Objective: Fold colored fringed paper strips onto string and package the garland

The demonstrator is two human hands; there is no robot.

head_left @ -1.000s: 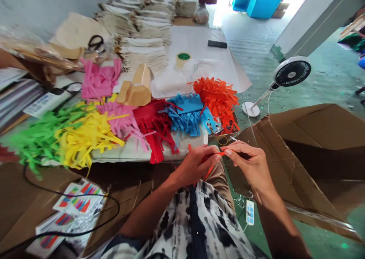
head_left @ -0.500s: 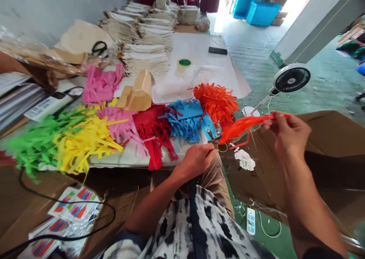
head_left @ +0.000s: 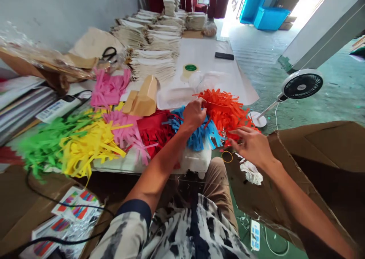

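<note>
My left hand reaches over the blue fringed strips, its fingers bent together at the left edge of the orange fringed pile; whatever they pinch is too small to make out. My right hand is open, fingers spread, at the lower right edge of the orange pile. A yellow ring and a crumpled white piece lie below it. Leftward along the table run dark red, pink, yellow and green fringed bunches.
Stacks of off-white sheets, a green-centred tape roll, scissors and a black phone-like object lie farther back. A white fan stands right of the table, behind a brown cardboard box. A person stands at the far end.
My left hand has moved up and forward onto the blue and orange strips. My right hand has let go of the stretched orange bunch, moved left and opened. The orange bunch now lies with the pile.
</note>
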